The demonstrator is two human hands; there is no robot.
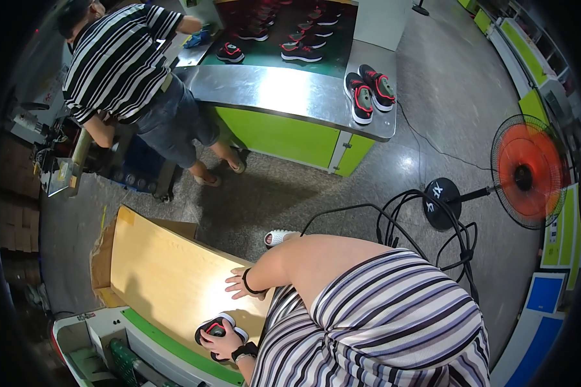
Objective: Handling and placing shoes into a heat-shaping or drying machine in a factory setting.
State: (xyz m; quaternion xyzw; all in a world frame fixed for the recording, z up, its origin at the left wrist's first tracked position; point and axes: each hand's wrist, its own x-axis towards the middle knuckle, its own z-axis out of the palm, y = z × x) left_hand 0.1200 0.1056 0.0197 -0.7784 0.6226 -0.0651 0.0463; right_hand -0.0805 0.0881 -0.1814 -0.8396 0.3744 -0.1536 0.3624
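My left hand (221,342), a dark band at its wrist, is closed around a black sneaker (206,329) with red trim and a white sole. The sneaker is over the near part of a pale wooden board (161,255), beside its green edge; my fingers cover part of its opening. Farther up the board, my right hand (240,284) lies with its fingers spread on the surface, a black band round the wrist. It holds nothing.
Several black-and-red sneakers (301,51) stand on a dark green surface, with a pair (370,93) on its metal end (271,87). A person in a striped shirt (119,64) works at the upper left. Black cables (394,219) and an orange floor fan (526,171) are at right.
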